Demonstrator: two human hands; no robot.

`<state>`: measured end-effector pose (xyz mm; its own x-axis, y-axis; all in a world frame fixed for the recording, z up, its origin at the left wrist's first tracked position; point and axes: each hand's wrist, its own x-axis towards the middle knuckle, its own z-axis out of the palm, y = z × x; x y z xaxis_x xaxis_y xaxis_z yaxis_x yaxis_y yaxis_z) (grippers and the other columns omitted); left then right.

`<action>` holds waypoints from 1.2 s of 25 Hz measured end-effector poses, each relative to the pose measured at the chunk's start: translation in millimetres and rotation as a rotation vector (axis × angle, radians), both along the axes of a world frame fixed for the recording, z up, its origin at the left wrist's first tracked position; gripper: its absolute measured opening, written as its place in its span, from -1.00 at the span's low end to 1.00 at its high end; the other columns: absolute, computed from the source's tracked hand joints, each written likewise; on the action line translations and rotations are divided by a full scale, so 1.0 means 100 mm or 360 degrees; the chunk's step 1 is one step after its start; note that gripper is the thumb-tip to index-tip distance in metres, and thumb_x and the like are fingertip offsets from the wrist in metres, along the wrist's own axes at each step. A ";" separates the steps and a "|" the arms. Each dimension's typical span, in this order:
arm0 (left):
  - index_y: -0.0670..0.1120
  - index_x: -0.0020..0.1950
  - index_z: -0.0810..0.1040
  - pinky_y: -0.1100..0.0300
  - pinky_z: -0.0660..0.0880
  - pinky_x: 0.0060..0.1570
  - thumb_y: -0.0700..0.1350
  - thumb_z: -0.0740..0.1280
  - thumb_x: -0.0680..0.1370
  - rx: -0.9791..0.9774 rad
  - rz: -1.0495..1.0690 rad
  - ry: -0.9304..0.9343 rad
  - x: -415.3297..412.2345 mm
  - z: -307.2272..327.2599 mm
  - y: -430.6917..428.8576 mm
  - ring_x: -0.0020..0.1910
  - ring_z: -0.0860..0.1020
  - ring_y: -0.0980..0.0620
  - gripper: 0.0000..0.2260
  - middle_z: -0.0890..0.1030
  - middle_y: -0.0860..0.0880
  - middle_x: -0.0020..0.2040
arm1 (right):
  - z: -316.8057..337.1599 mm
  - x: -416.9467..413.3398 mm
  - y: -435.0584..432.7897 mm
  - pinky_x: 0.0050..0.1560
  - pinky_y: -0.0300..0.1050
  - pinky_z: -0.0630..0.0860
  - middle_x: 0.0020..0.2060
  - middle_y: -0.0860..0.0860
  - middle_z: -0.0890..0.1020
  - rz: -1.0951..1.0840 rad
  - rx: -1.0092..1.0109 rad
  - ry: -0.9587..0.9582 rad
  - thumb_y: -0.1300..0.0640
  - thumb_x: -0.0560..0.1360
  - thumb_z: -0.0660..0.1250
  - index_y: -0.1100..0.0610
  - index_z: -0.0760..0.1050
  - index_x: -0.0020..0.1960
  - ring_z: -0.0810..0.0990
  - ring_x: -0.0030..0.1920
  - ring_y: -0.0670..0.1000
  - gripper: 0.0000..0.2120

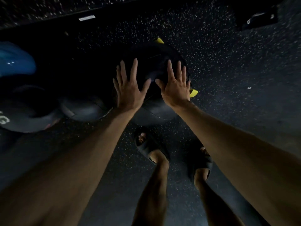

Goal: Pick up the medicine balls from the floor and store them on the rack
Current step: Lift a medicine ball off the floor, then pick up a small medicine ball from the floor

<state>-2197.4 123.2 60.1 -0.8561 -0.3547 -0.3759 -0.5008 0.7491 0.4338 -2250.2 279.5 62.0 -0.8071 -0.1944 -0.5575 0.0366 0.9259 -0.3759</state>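
A black medicine ball (154, 59) with yellow patches sits in front of me, over the speckled floor. My left hand (129, 85) lies flat on its left side with fingers spread and straight. On the ball's right side my right hand (175, 84) presses the same way, fingers straight. Two more dark medicine balls lie to the left: one grey-black ball (81, 108) beside my left forearm and a larger one (24, 115) with white lettering at the left edge. The scene is very dark and the rack's shape is hard to make out.
A blue ball (14, 61) sits at the far left. A dark bar (48, 18) with a white label runs across the top left. My feet in black slides (151, 149) stand on the speckled rubber floor (228, 70) below the ball.
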 end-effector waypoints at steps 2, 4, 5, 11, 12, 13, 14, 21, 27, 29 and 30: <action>0.14 0.63 -0.04 -0.26 0.06 0.48 0.32 0.15 0.59 0.0007 -0.0108 -0.0129 0.06 0.09 -0.04 0.60 -0.05 -0.23 -0.31 -0.05 -0.21 0.63 | 0.08 -0.01 -0.04 0.56 0.32 -0.09 0.64 0.06 -0.18 -0.0044 -0.0022 -0.0048 -0.28 0.64 0.10 -0.08 -0.20 0.65 -0.24 0.63 0.12 -0.25; 0.13 0.63 -0.04 -0.26 0.15 0.45 0.25 0.22 0.60 0.0031 -0.0175 -0.0264 -0.05 0.24 -0.09 0.59 -0.02 -0.25 -0.30 -0.04 -0.23 0.62 | 0.21 0.00 -0.04 0.55 0.27 -0.04 0.65 0.08 -0.13 -0.0109 -0.0013 -0.0126 -0.24 0.63 0.16 -0.07 -0.15 0.65 -0.18 0.63 0.15 -0.25; 0.11 0.63 -0.02 -0.25 0.20 0.42 0.20 0.25 0.61 0.0000 -0.0236 -0.0346 -0.07 0.34 -0.11 0.58 0.03 -0.26 -0.32 -0.01 -0.24 0.62 | 0.31 0.04 -0.04 0.55 0.25 0.01 0.64 0.12 -0.05 -0.0137 0.0030 -0.0153 -0.21 0.63 0.18 -0.05 -0.08 0.65 -0.09 0.63 0.19 -0.28; -0.04 0.48 0.33 -0.08 0.41 0.24 0.05 0.24 0.64 -0.0114 -0.0623 -0.0695 0.14 1.49 0.09 0.37 0.41 -0.19 -0.57 0.41 -0.17 0.42 | 1.58 0.58 0.13 0.21 0.15 0.39 0.25 0.21 0.54 -0.0260 0.0075 -0.0238 0.03 0.67 0.10 0.14 0.40 0.33 0.48 0.28 0.23 -0.68; -0.07 0.43 0.38 -0.05 0.44 0.20 0.04 0.24 0.64 -0.0089 -0.0693 -0.0687 0.21 1.80 0.18 0.33 0.47 -0.19 -0.61 0.48 -0.18 0.36 | 1.88 0.71 0.23 0.11 0.09 0.40 0.21 0.21 0.57 -0.0323 0.0028 -0.0287 0.04 0.67 0.09 0.16 0.42 0.32 0.53 0.22 0.23 -0.69; -0.09 0.39 0.42 -0.02 0.46 0.16 0.02 0.24 0.64 -0.0064 -0.0784 -0.0677 0.30 2.09 0.28 0.28 0.51 -0.20 -0.65 0.53 -0.19 0.31 | 2.14 0.86 0.36 -0.01 0.02 0.40 0.17 0.22 0.60 -0.0378 -0.0016 -0.0318 0.06 0.68 0.09 0.17 0.43 0.30 0.57 0.17 0.24 -0.70; -0.10 0.36 0.44 0.01 0.47 0.13 0.01 0.25 0.64 -0.0046 -0.0878 -0.0669 0.43 2.39 0.40 0.25 0.53 -0.20 -0.67 0.56 -0.19 0.28 | 2.38 1.04 0.50 -0.08 -0.02 0.37 0.14 0.22 0.62 -0.0429 -0.0047 -0.0352 0.07 0.68 0.09 0.18 0.45 0.27 0.60 0.12 0.24 -0.71; -0.09 0.39 0.45 0.04 0.42 0.21 -0.01 0.24 0.65 -0.0020 -0.1280 -0.0700 1.43 3.80 1.36 0.33 0.48 -0.16 -0.67 0.52 -0.16 0.35 | 3.71 2.65 1.58 -0.03 0.01 0.47 0.13 0.25 0.63 -0.0880 -0.0084 -0.0411 0.04 0.67 0.12 0.19 0.50 0.23 0.62 0.10 0.28 -0.69; -0.04 0.37 0.46 0.00 0.43 0.19 0.04 0.24 0.64 -0.0177 -0.1827 -0.0618 2.54 4.50 2.51 0.29 0.51 -0.17 -0.68 0.54 -0.16 0.33 | 4.57 4.44 2.45 -0.12 -0.06 0.41 0.10 0.20 0.64 -0.1346 -0.0086 -0.0112 0.02 0.67 0.13 0.18 0.49 0.19 0.62 0.06 0.25 -0.72; -0.04 0.37 0.46 0.00 0.44 0.18 0.04 0.24 0.65 -0.0195 -0.2050 -0.0604 3.00 4.65 2.97 0.29 0.51 -0.16 -0.67 0.54 -0.14 0.32 | 4.72 5.13 2.70 -0.12 -0.05 0.43 0.08 0.20 0.65 -0.1534 -0.0065 -0.0020 0.02 0.67 0.14 0.17 0.50 0.17 0.64 0.05 0.25 -0.73; -0.04 0.37 0.46 0.00 0.45 0.17 0.04 0.24 0.65 -0.0200 -0.2152 -0.0610 3.24 4.71 3.19 0.27 0.52 -0.15 -0.67 0.55 -0.14 0.31 | 4.77 5.47 2.80 -0.12 -0.03 0.43 0.08 0.20 0.65 -0.1618 -0.0056 0.0005 0.01 0.67 0.14 0.17 0.49 0.16 0.64 0.06 0.25 -0.73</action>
<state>-1873.3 441.8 531.5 -0.4106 0.5989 -0.6876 0.5557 0.7622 0.3320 -1702.8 559.5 539.2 -0.6008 0.5682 -0.5624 0.7991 0.4452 -0.4040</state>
